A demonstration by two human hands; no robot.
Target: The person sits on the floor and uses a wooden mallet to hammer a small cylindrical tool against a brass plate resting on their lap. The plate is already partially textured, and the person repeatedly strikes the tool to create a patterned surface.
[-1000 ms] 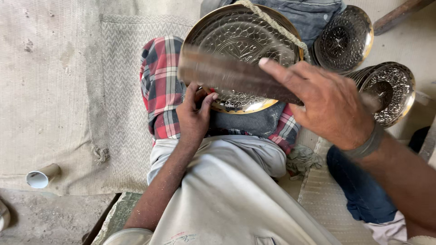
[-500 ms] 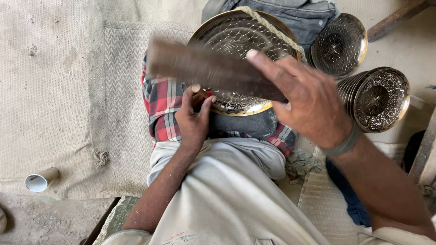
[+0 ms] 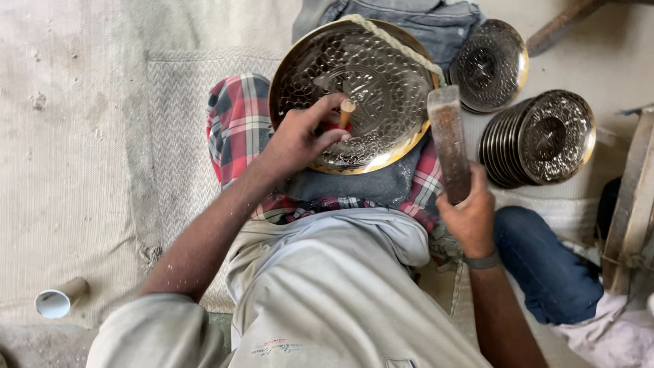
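Note:
A large round embossed metal plate (image 3: 381,75) with a brass-coloured rim leans on a red checked cloth (image 3: 238,123) over my lap. My left hand (image 3: 300,136) pinches a small wooden-headed punch (image 3: 346,112) upright against the plate's face. My right hand (image 3: 469,215) grips a long flat brown wooden block (image 3: 449,140) by its lower end, held upright just right of the plate's rim. A braided rope (image 3: 402,48) runs across the plate's upper right edge.
A stack of smaller embossed plates (image 3: 538,136) lies on its side at the right, with one more plate (image 3: 489,65) behind it. A woven mat (image 3: 82,157) covers the floor to the left. A small white paper cup (image 3: 58,300) lies bottom left. Wooden frame (image 3: 637,197) at right edge.
My right hand swung the wooden block from lying across the plate to upright at its right side. My left hand shifted up onto the plate's face with the punch.

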